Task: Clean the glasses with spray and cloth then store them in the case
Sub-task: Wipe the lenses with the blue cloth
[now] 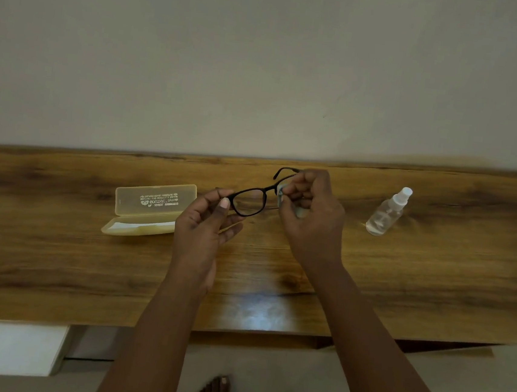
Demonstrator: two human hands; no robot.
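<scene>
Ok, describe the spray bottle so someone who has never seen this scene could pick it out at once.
Start at the long wooden table set against the plain wall. To the right of the person's right hand, standing alone, is the spray bottle. It is small, clear and white-capped, unlike the flat yellowish case lying open on the left and the black-framed glasses held between the hands.

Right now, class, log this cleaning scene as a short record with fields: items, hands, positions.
glasses: black frame, held above the table
left hand: pinches the frame's left end
right hand: presses a pale cloth on the right lens
case: open, left of the hands
spray bottle: lying tilted on the right, untouched
</scene>
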